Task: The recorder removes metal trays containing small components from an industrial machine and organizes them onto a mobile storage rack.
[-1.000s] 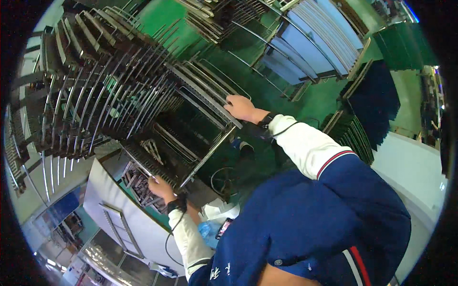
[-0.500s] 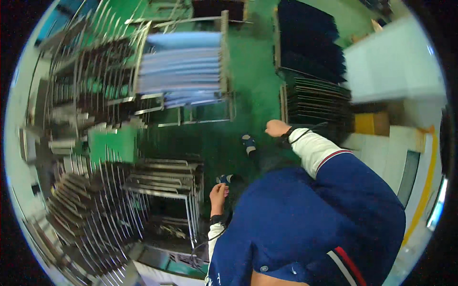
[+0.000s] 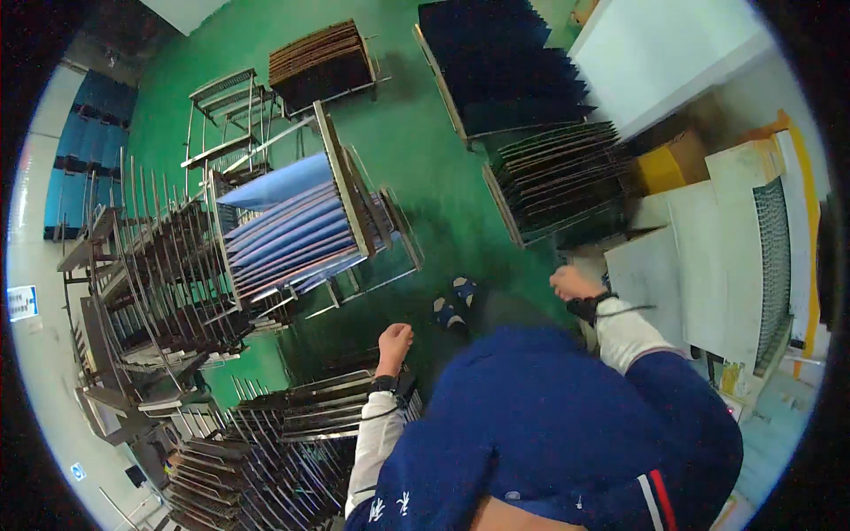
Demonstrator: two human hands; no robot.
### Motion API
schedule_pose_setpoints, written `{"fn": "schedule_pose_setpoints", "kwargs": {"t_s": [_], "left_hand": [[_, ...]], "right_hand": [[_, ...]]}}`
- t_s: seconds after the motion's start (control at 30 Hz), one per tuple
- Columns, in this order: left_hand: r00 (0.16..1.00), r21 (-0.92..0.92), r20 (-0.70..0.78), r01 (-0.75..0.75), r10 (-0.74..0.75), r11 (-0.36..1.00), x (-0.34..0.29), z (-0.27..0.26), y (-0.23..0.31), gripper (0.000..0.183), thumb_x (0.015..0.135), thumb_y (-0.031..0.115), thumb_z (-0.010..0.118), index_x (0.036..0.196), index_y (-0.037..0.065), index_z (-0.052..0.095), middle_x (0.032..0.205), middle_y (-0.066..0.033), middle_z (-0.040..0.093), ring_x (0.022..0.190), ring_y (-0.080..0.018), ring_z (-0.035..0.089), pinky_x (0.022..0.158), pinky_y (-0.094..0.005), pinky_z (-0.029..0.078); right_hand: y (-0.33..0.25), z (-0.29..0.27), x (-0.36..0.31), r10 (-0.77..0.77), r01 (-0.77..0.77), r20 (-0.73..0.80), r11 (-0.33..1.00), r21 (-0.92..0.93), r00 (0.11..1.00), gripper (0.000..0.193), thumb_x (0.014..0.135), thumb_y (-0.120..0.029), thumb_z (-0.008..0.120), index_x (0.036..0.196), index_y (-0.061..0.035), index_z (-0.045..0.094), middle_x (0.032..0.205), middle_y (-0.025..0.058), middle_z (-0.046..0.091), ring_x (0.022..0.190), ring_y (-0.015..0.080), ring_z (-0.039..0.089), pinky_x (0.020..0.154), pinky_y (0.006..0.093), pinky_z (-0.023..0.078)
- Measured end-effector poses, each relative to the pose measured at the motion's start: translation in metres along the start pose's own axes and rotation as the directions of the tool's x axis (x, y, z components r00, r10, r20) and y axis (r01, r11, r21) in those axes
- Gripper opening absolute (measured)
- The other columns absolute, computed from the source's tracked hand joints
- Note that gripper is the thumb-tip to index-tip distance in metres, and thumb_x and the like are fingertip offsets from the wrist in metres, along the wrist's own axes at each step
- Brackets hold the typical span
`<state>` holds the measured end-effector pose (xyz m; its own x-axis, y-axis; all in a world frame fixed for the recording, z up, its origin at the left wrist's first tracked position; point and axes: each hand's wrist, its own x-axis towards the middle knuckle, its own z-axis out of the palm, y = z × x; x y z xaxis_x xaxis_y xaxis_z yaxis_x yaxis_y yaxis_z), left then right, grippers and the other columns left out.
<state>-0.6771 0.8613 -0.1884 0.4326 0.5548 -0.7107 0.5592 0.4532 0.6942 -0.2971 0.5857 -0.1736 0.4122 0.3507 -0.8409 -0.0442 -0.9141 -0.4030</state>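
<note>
My left hand (image 3: 394, 349) is in front of me at the lower middle, its fingers curled in, with nothing seen in it. It is nearest to a metal rack cart (image 3: 329, 168) holding a stack of blue sheets (image 3: 288, 226), but does not touch it. Off to the right, my right hand (image 3: 574, 282) is loosely closed, and no object shows in it. A rack of dark upright panels (image 3: 567, 173) stands just beyond that hand, apart from it. Both wrists carry dark bands with thin cords.
More metal racks (image 3: 168, 274) crowd the left side and the lower left. At the far end are a cart of brown-edged boards (image 3: 320, 64) and a large rack of dark panels (image 3: 496, 66). White panels (image 3: 722, 257) and a yellow box (image 3: 666, 166) line the right. Green floor (image 3: 412, 133) runs between.
My view has turned and moved forward, so the racks now sit tilted. My left hand has come up and my right hand has shifted rightward. Both feet have moved closer together.
</note>
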Motion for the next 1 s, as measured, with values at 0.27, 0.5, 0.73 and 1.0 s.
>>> {"fn": "schedule_pose_setpoints", "kwargs": {"t_s": [0.27, 0.5, 0.73, 1.0], "left_hand": [[0.921, 0.312, 0.294, -0.346, 0.256, 0.885, 0.091, 0.074, 0.146, 0.026, 0.075, 0.026, 0.055, 0.085, 0.002, 0.062, 0.074, -0.0097, 0.061, 0.064, -0.0179, 0.059, 0.060, -0.0293, 0.046], [0.765, 0.334, 0.494, -0.606, 0.413, 0.722, 0.211, 0.198, 0.256, 0.026, 0.074, 0.026, 0.057, 0.086, 0.003, 0.060, 0.078, -0.0130, 0.061, 0.071, -0.0244, 0.059, 0.065, -0.0335, 0.046], [0.683, 0.295, 0.512, -0.710, 0.522, 0.640, 0.293, 0.256, 0.399, 0.023, 0.073, 0.025, 0.056, 0.082, 0.005, 0.061, 0.079, -0.0148, 0.061, 0.073, -0.0308, 0.058, 0.065, -0.0371, 0.045], [0.819, 0.365, 0.317, -0.570, 0.477, 0.736, 0.403, 0.186, 0.542, 0.022, 0.073, 0.023, 0.058, 0.079, 0.003, 0.062, 0.080, -0.0158, 0.061, 0.077, -0.0307, 0.058, 0.069, -0.0387, 0.045]], "right_hand": [[-0.023, -0.010, 0.000, 0.094, -0.095, -0.012, 0.994, -0.045, 0.995, 0.020, 0.074, -0.018, 0.053, 0.063, -0.0014, 0.057, 0.057, 0.0088, 0.056, 0.048, 0.0173, 0.057, 0.043, 0.0305, 0.044], [-0.019, -0.103, 0.119, -0.247, 0.245, 0.006, 0.956, -0.159, 0.969, 0.016, 0.073, -0.016, 0.055, 0.070, -0.0011, 0.057, 0.056, 0.0080, 0.056, 0.043, 0.0186, 0.053, 0.039, 0.0325, 0.042], [-0.142, -0.223, 0.172, 0.143, -0.200, 0.152, 0.851, 0.485, 0.978, 0.010, 0.073, -0.013, 0.057, 0.073, -0.0027, 0.055, 0.054, 0.0090, 0.050, 0.040, 0.0171, 0.046, 0.036, 0.0300, 0.036], [-0.356, -0.269, 0.275, -0.025, 0.024, 0.007, 0.992, 0.121, 1.000, 0.011, 0.076, -0.013, 0.052, 0.073, -0.0021, 0.053, 0.056, 0.0057, 0.051, 0.043, 0.0130, 0.047, 0.038, 0.0269, 0.040]]}}
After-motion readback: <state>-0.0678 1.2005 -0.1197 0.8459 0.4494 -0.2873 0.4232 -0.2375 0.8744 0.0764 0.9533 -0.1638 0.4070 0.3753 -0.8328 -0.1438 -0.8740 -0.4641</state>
